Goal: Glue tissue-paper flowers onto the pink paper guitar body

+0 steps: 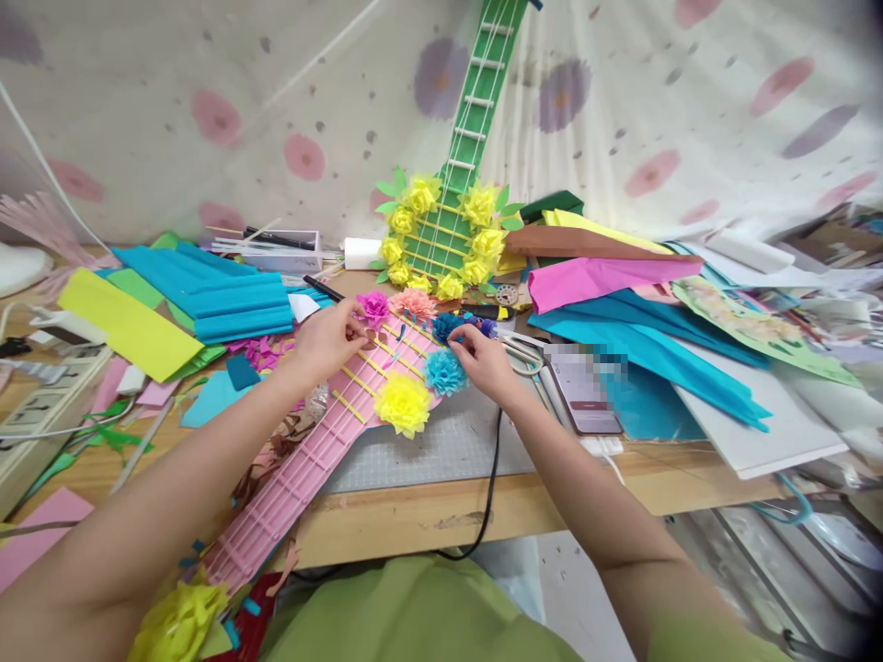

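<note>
A pink paper guitar [276, 496] with white strings and yellow frets lies slanted across the table edge, its neck toward me. Paper flowers ring its body: magenta [373, 309], peach [414, 303], dark blue [447, 325], light blue [445, 370] and yellow [402, 405]. My left hand [329, 338] is closed in a pinch at the body's left edge, by the magenta flower and a small brown piece [376, 339]. My right hand [485, 360] pinches at the opposite edge, its fingertips between the dark blue and light blue flowers. What either pinch holds is too small to tell.
A green paper guitar [441, 230] with yellow flowers leans against the patterned curtain. Folded blue paper [241, 299] lies left; pink [607, 279] and blue sheets lie right. Scissors [522, 354], a phone [583, 391] and a black cable [494, 478] are near my right arm. A grey cutting mat [428, 455] lies beneath.
</note>
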The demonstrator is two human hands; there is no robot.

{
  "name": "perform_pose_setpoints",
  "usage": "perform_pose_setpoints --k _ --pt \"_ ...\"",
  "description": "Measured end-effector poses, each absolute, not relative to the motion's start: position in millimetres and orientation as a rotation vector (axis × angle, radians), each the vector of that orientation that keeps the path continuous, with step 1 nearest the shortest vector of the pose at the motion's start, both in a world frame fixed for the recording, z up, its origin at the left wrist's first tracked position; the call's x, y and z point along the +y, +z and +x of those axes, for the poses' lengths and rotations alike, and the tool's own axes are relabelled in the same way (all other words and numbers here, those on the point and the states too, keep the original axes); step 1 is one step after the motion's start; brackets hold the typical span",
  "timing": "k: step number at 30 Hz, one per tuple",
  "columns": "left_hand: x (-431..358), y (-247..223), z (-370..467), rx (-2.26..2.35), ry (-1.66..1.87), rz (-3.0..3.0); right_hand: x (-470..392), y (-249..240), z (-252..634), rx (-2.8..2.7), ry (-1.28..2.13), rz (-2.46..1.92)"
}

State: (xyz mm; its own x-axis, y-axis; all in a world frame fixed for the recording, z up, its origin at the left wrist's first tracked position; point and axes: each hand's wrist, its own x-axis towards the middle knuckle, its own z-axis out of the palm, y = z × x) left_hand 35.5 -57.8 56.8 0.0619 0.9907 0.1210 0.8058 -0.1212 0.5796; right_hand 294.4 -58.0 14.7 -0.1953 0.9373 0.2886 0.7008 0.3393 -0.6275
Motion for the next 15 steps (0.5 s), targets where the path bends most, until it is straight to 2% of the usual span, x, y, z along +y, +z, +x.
perform_pose_setpoints --k 8,15 --pt "-45.8 41.7 49.6 1.787 0.320 2.633 -49.4 20.3 279.9 -1.996 0.516 -1.345" --pt "-46.6 38.6 50.8 1.875 0.456 2.533 -48.6 14.4 280.0 -1.933 0.540 -1.280"
